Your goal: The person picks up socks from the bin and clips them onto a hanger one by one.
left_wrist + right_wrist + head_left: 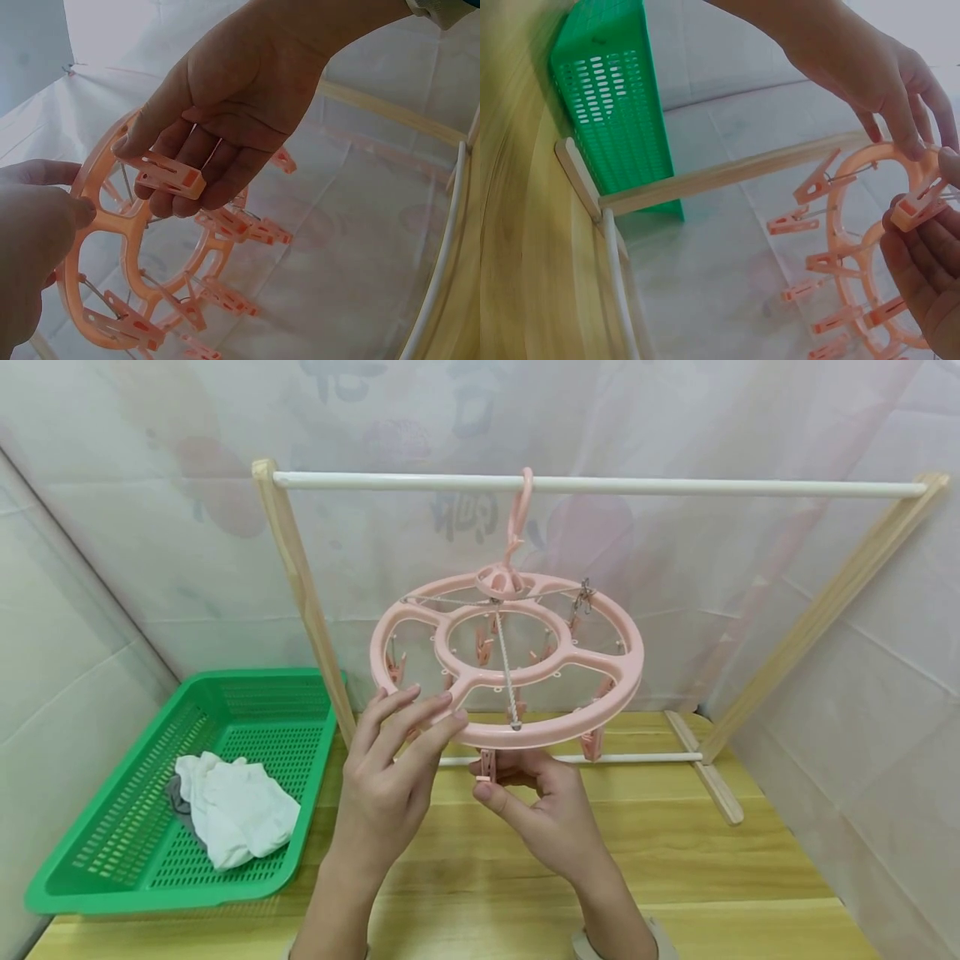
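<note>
A pink round clip hanger [510, 652] hangs by its hook from the white rod [675, 487] of a wooden rack. My left hand [397, 752] holds the ring's near rim, fingers laid over the top and thumb against its inner side [75, 211]. Just below the rim, my right hand [536, 802] pinches one hanging pink clip [487, 766] between thumb and fingers; the left wrist view shows that clip [169, 174] clearly. Other pink clips [817, 178] dangle around the ring [862, 247].
A green plastic basket [90, 860] stands at the left on the wooden table [675, 877], with white cloths [240, 810] and a bit of grey cloth inside. The rack's wooden legs [307, 602] stand on both sides. Pale sheeting closes in the back and sides.
</note>
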